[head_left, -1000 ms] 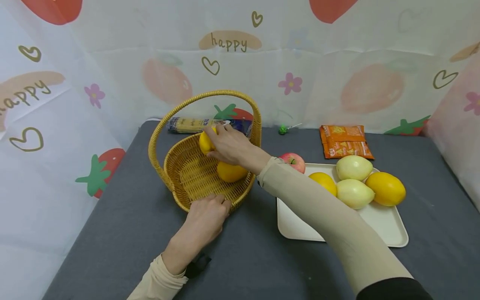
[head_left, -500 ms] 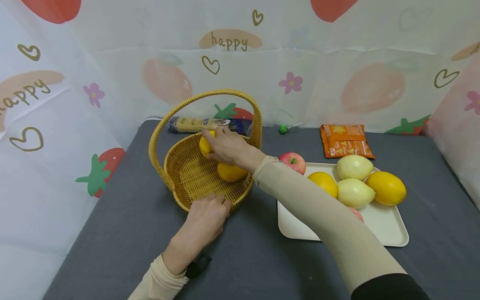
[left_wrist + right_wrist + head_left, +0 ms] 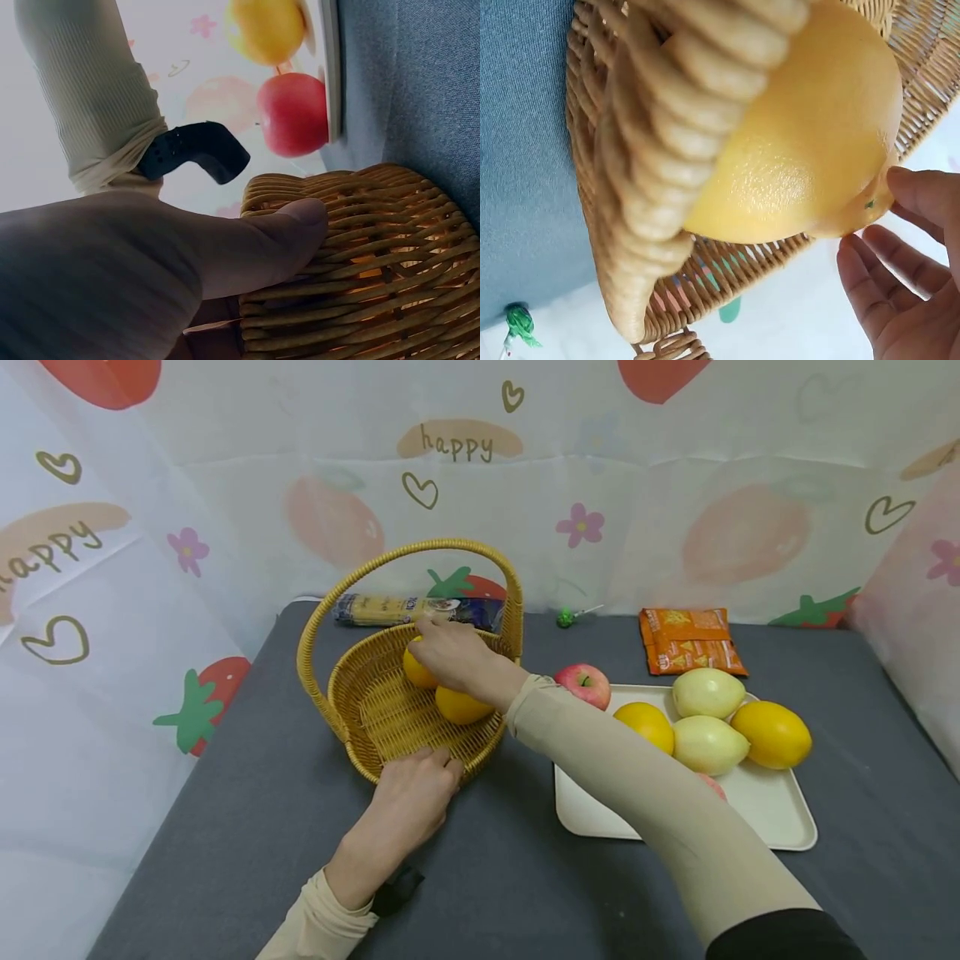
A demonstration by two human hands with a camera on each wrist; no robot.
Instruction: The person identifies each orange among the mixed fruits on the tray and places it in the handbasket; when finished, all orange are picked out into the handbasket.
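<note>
A basket (image 3: 382, 718) stands left of a tray (image 3: 592, 818). The left hand (image 3: 415, 789) grips the near rim, thumb on the outer wall and fingers bent over the top, apparently as a brace. The right hand (image 3: 453, 652) reaches into the far right of the basket; in the right wrist view its thumb and fingers stand apart at the edge of the far fruit (image 3: 417, 668), not wrapped round it, though whether the tips touch cannot be told. The far fruit lies in the basket, just beyond and left of the near fruit (image 3: 461, 704). The step in hand is judged to be the release of the far fruit. The next move would call for lifting the right hand clear of rim and handle (image 3: 408, 553) without nudging either fruit. At right, an apple (image 3: 583, 685) sits at the tray's far left corner, left of two pale fruits (image 3: 710, 746).
</note>
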